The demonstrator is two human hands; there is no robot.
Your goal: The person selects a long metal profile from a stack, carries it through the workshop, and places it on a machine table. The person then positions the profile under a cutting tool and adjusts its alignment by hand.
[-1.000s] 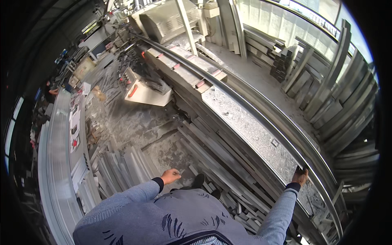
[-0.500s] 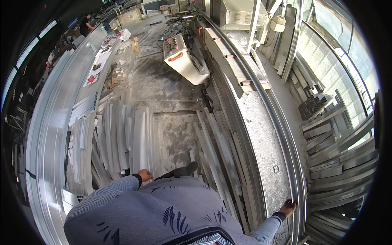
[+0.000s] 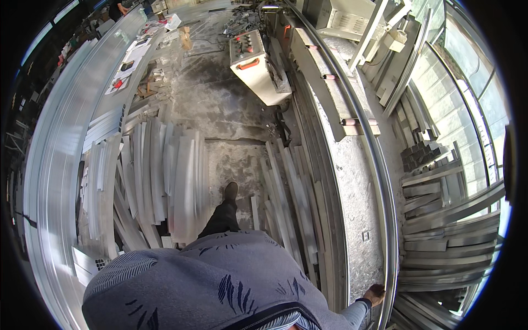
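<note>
My right hand (image 3: 375,295) is at the lower right, closed on the near stretch of a long, shiny metal profile (image 3: 391,231). Its fingertips are partly hidden against the profile's side. The profile runs lengthwise along a pale, scuffed bench (image 3: 357,192) and over several dark rollers toward the far end. My left hand is out of sight; the left sleeve shows only beside my body.
A control console (image 3: 261,77) with a red handle stands ahead. Cut metal lengths (image 3: 184,181) lie left of the walkway, and more strips (image 3: 297,198) lie along the bench. Long profiles (image 3: 60,159) line the far left. Stacked bars (image 3: 456,245) fill the right side. Another person (image 3: 116,10) stands far off.
My left hand has dropped out of view. One foot has stepped forward on the floor. My right hand stays on the profile, and the whole view has shifted.
</note>
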